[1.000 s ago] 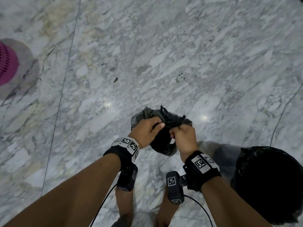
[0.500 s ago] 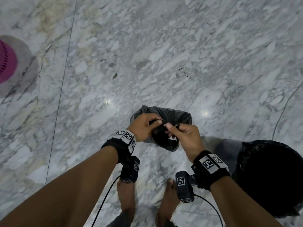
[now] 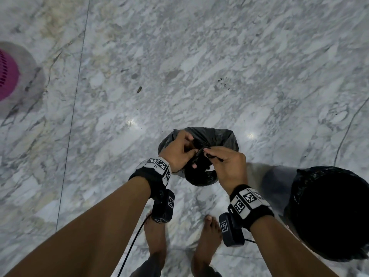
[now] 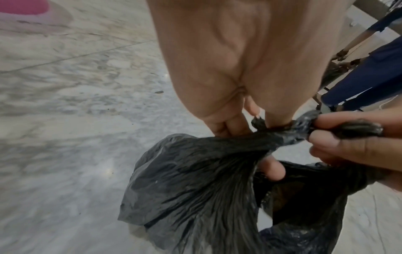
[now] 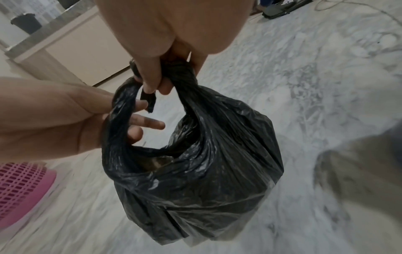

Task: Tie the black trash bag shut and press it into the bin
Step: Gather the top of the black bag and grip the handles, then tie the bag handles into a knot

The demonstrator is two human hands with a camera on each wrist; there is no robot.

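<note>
A small black trash bag (image 3: 217, 136) hangs above the marble floor between both hands. My left hand (image 3: 179, 150) pinches one twisted handle of the bag (image 4: 239, 142), and some of its fingers reach through the loop (image 5: 150, 123). My right hand (image 3: 223, 158) pinches the other handle, gathered under its fingers (image 5: 182, 72). The two handles cross between the hands, and the mouth of the bag (image 5: 161, 161) still gapes below them. The bin (image 3: 331, 212), lined with black plastic, stands on the floor at the lower right, beside my right forearm.
A pink perforated basket (image 3: 7, 74) stands at the far left. My bare feet (image 3: 207, 242) are on the marble floor right below the bag. A pale cabinet (image 5: 71, 51) and a dark bin (image 5: 26, 22) on a ledge show in the right wrist view.
Both hands have kept working the bag's handles together. The right hand has come over the top, and the handles are now crossed between the fingers.
</note>
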